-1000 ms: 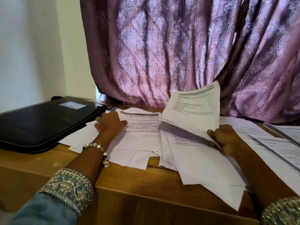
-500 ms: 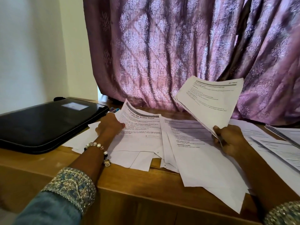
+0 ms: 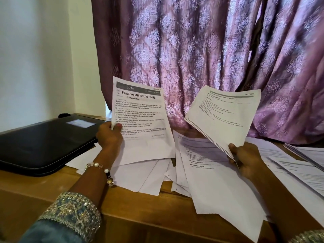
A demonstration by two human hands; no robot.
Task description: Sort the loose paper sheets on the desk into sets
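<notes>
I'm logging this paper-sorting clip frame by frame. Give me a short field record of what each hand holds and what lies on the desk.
left hand: holds one printed sheet by its left edge, headed "Finalize Oil Bottle Refill"
right hand: pinches a thin stack of sheets by its lower corner, raised off the desk
desk: wooden, loose sheets overlapping
black case: closed, on the desk's left
behind: purple curtain

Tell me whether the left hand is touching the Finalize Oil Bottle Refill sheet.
Touching. The head view shows the left hand pinching the Finalize Oil Bottle Refill sheet at its left edge, thumb on the printed face.
</notes>
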